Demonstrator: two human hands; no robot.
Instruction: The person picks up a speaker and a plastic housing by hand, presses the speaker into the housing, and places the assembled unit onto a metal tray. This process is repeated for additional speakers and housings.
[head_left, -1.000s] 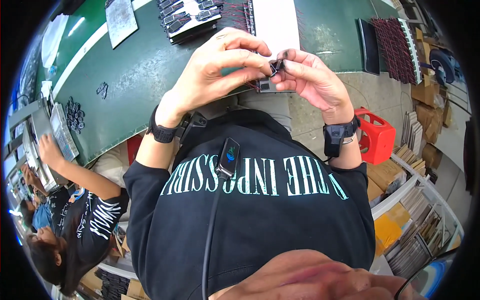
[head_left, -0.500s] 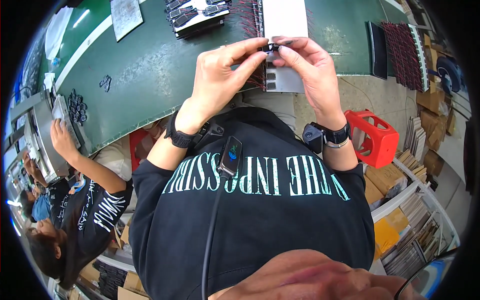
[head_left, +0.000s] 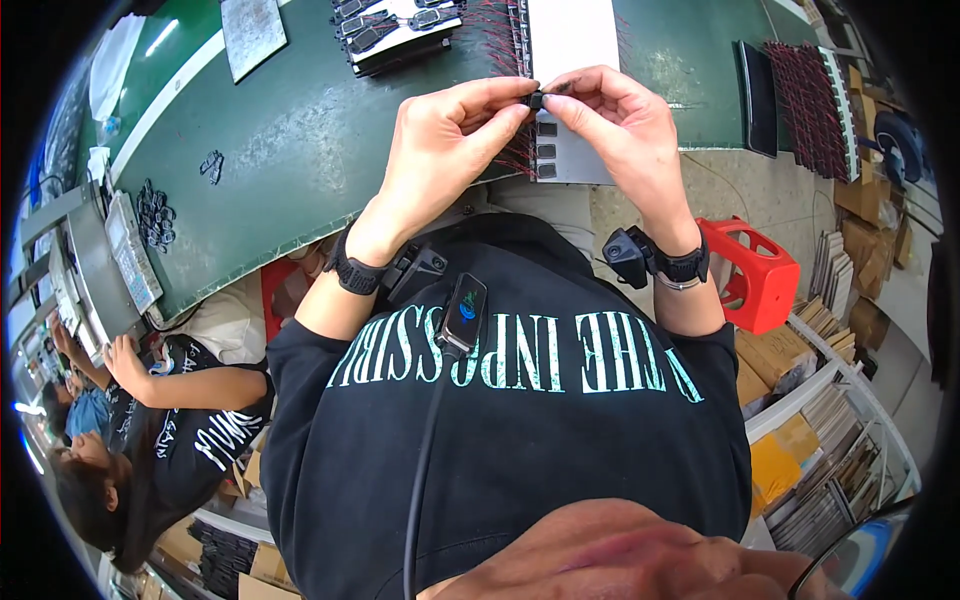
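Note:
Between my two hands, over the near part of a white board, is a small black rectangular part. My left hand pinches its left side with thumb and forefinger. The thumb and fingers of my right hand close on its right side. The fingertips hide much of the part, and its exact kind cannot be made out. Below my fingers, several small black rectangular pieces sit in a column along the left edge of the white board. Thin red and black wires stick out to the left of that edge.
A white block stacked with black wired parts stands on the green table. Small black parts lie in a pile at left, near a co-worker at a metal machine. A wired rack and red stool are at right.
My right hand has shifted slightly, and the black part is turned between my fingertips. The co-worker's hand has drawn back from the tray by the machine.

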